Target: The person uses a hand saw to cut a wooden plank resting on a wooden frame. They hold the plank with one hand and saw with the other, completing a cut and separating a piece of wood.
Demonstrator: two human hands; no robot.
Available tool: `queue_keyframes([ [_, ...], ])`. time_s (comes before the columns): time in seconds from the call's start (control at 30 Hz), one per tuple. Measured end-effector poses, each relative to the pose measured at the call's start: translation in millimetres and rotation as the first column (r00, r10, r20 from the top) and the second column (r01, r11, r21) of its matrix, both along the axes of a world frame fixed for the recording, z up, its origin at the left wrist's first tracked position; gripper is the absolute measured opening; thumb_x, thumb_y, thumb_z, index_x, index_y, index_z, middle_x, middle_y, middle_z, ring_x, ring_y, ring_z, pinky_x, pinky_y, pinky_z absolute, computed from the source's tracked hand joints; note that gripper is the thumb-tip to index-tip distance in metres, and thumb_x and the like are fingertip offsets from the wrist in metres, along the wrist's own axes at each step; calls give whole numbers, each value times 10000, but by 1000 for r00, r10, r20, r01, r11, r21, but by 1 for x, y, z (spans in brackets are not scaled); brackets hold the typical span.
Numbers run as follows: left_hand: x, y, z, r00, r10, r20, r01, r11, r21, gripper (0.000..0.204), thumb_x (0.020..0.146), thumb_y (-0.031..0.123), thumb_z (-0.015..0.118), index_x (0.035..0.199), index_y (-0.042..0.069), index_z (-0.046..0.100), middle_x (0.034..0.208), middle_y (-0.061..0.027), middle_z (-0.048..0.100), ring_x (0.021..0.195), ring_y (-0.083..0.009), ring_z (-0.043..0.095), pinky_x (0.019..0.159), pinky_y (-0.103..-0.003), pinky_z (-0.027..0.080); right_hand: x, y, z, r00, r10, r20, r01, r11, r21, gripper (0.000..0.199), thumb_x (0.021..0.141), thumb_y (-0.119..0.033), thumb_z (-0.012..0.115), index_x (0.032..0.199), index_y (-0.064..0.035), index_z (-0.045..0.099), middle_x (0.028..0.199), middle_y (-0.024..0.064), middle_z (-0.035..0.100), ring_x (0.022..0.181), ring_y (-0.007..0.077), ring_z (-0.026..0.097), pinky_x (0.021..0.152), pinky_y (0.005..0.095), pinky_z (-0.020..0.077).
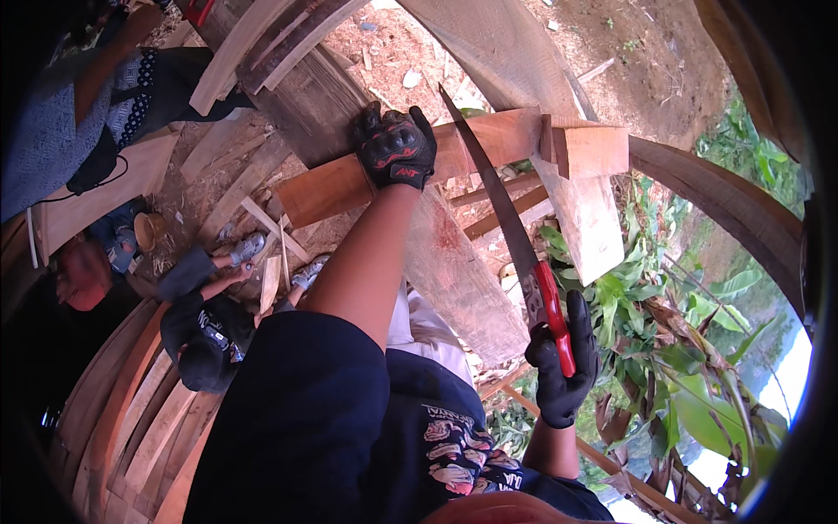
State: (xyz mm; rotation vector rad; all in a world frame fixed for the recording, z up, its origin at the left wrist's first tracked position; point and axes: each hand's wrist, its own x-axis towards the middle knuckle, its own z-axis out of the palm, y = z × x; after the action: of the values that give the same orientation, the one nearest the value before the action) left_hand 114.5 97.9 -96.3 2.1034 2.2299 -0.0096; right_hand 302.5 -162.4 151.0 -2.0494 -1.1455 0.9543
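My left hand [397, 150], in a black glove with red markings, presses down on a reddish-brown wooden plank [323, 190], its fingers bent over the far edge. My right hand [563, 362], also in a black glove, is closed around the red handle of a hand saw [506, 210]. The long dark blade slants away to the upper left and crosses the plank right of my left hand. Whether its teeth touch the wood, I cannot tell. At the plank's right end is a squared wooden block [594, 150]. Beneath the plank lies a wide weathered board [463, 279].
Curved timbers [733, 205] arch at the right, above green leafy plants [698, 410]. A person in a dark cap [205, 365] sits at the lower left among long boards [144, 419]. Another person's patterned clothing [122, 105] shows at the upper left. Wood chips litter the ground.
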Motion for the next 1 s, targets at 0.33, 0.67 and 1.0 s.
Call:
queue_keyframes([
  [0.33,-3,6,9,996,12,94,-4,996,-86,507,1050,422,547,733,114,795,850,-150,771,903,-339,730,1074,-501,481,-7,106,72,991,-77,108,110,931,-349,458,979,-138,708,1420,-11,718,1226,158,808,866,205,771,769,354,601],
  [0.67,-5,16,14,988,-6,156,27,991,-133,526,1081,386,476,769,115,802,898,-131,797,958,-333,736,1119,-524,454,-55,236,-38,985,144,91,-126,976,-180,337,1035,-99,717,1360,-11,724,1233,231,793,1044,339,815,854,421,630],
  [1.0,-6,22,21,999,5,53,13,940,-342,546,1088,424,437,875,138,850,1004,-120,827,1086,-312,740,1193,-504,415,-70,182,4,935,323,145,-294,937,-191,536,1060,-114,628,1588,-82,544,1507,205,661,1140,445,751,863,498,629],
])
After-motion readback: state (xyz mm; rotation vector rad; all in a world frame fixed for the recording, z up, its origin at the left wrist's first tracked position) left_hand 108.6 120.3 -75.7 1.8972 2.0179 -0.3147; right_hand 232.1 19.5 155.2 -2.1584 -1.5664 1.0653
